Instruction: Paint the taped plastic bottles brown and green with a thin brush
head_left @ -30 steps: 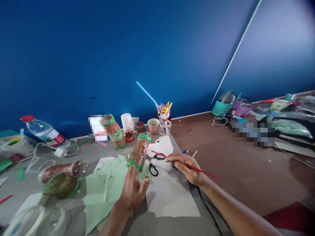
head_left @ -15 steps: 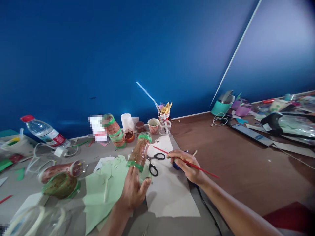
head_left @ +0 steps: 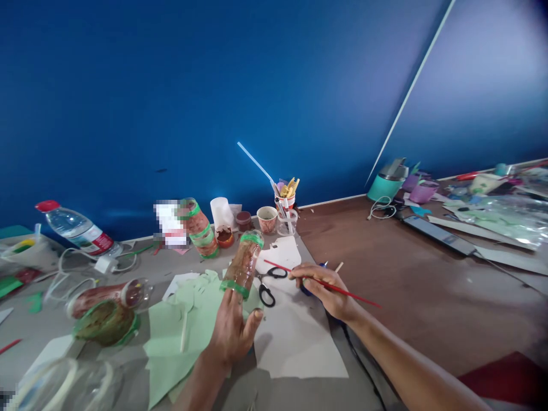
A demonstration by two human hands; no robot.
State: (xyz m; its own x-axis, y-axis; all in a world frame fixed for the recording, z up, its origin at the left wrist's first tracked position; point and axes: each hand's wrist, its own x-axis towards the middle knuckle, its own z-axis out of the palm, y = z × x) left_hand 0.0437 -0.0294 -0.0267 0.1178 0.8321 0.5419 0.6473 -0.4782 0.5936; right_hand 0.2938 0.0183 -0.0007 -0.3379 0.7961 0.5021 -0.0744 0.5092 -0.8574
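Note:
Over the table's middle, my left hand (head_left: 233,331) has its fingers inside the near end of a cut plastic bottle (head_left: 243,264), propping it at a tilt. The bottle is coated in brown paint and has green bands at both ends. My right hand (head_left: 321,285) grips a thin red paintbrush (head_left: 346,295), its tip pointing left, close to the bottle's right side. Whether the tip touches it I cannot tell. Black-handled scissors (head_left: 268,295) lie between the hands on white paper (head_left: 299,348). Something blue shows behind my right fingers.
Green paper (head_left: 171,337) lies left of my left hand. Along the blue wall stand another painted bottle (head_left: 199,228), a paper cup (head_left: 267,221) and a cup of utensils (head_left: 286,197). A red-capped water bottle (head_left: 81,228) leans at left. A phone (head_left: 439,234) lies on the brown table.
The brush tip has drawn back slightly from the painted bottle. My left hand stays put. At right, a black-edged item has gone from the brown table, uncovering the phone and papers.

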